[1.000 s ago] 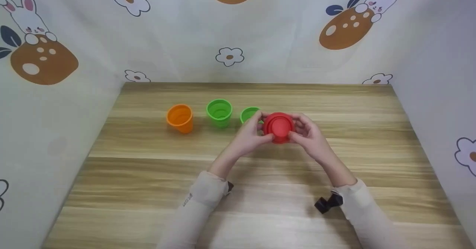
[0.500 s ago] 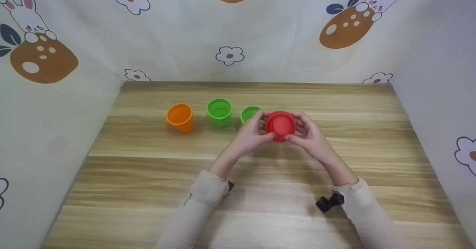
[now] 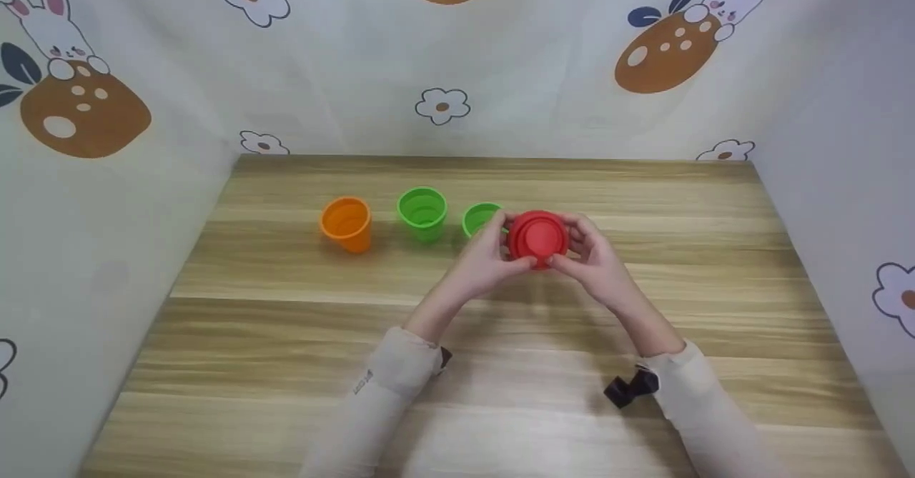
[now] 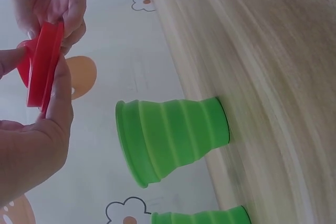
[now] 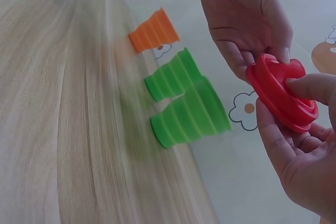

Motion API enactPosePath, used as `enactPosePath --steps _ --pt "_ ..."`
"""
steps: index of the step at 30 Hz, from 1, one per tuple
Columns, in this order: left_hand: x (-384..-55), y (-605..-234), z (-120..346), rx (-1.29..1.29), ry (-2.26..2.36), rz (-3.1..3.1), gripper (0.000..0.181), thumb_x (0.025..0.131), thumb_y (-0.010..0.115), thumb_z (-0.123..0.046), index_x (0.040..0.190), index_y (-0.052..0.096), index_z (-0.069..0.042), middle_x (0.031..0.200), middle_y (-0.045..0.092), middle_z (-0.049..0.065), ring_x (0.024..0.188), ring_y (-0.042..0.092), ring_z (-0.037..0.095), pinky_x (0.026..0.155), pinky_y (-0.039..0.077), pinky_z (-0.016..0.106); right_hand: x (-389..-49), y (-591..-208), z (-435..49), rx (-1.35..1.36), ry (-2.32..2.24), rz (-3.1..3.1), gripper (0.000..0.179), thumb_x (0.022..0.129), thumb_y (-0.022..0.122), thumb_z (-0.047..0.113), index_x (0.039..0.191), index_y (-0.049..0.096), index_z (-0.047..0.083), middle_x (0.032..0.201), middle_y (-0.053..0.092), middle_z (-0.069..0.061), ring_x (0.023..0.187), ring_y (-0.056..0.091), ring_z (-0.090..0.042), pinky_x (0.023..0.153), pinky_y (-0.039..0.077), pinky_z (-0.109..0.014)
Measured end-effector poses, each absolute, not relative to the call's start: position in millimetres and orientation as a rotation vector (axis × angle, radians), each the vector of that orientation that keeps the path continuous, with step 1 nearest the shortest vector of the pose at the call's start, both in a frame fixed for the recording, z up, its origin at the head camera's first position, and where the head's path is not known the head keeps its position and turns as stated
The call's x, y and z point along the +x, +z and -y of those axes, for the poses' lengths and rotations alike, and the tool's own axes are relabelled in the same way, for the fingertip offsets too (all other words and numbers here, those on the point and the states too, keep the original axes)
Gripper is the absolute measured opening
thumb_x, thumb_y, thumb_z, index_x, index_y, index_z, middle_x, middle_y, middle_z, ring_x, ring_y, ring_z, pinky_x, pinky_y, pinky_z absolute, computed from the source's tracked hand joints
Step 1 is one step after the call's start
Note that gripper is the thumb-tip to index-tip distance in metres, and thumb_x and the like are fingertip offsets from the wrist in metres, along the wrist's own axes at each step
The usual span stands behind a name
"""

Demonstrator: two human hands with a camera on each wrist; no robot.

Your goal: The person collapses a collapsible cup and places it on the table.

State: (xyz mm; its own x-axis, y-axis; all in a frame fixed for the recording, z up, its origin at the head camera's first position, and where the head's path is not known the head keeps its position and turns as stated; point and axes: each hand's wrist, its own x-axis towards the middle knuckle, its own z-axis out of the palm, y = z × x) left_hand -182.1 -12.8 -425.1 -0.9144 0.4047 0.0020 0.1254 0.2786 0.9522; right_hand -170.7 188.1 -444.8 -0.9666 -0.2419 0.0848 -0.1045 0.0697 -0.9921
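A red collapsible cup [image 3: 542, 238], folded nearly flat, is held up above the table between both hands. My left hand [image 3: 489, 258] grips its left side and my right hand [image 3: 599, 262] its right side. Both thumbs press the side facing me, close together, with the other fingers behind the rim. In the right wrist view the red cup [image 5: 278, 90] is a thick ring with a part bulging out under the thumbs. Just behind my left hand stands a green cup [image 3: 479, 215], partly hidden by the fingers. It shows unfolded and upright beside the hands in the left wrist view.
Farther left on the wooden table [image 3: 286, 364] stand another green cup [image 3: 422, 210] and an orange cup [image 3: 347, 222], both unfolded with their mouths up. Printed cloth [image 3: 343, 63] hangs behind the table and along its sides.
Both thumbs have come closer together on the near side of the red cup. The cup has shifted very slightly; the green and orange cups stand where they were.
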Motion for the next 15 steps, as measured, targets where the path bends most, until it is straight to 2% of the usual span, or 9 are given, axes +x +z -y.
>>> enactPosePath --steps 11,15 --pt "-182.5 -425.6 10.7 0.454 1.612 -2.429 0.054 0.085 0.073 -0.005 0.133 0.047 -0.003 0.129 0.06 0.015 0.121 0.057 0.026 0.104 0.051 0.038 -170.9 -446.5 -186.2 -0.407 -2.017 -2.212 0.056 0.088 0.064 -0.009 0.14 0.042 -0.005 0.133 0.058 -0.017 0.113 0.061 -0.011 0.089 0.058 -0.023" --pt "-183.0 -426.5 9.9 0.449 1.607 -2.445 0.053 0.085 0.073 -0.005 0.132 0.047 -0.003 0.128 0.06 0.015 0.12 0.057 0.025 0.105 0.051 0.039 -169.9 -446.8 -185.7 -0.424 -2.016 -2.211 0.059 0.086 0.063 -0.011 0.141 0.041 -0.005 0.136 0.055 -0.021 0.115 0.061 -0.009 0.089 0.059 -0.024"
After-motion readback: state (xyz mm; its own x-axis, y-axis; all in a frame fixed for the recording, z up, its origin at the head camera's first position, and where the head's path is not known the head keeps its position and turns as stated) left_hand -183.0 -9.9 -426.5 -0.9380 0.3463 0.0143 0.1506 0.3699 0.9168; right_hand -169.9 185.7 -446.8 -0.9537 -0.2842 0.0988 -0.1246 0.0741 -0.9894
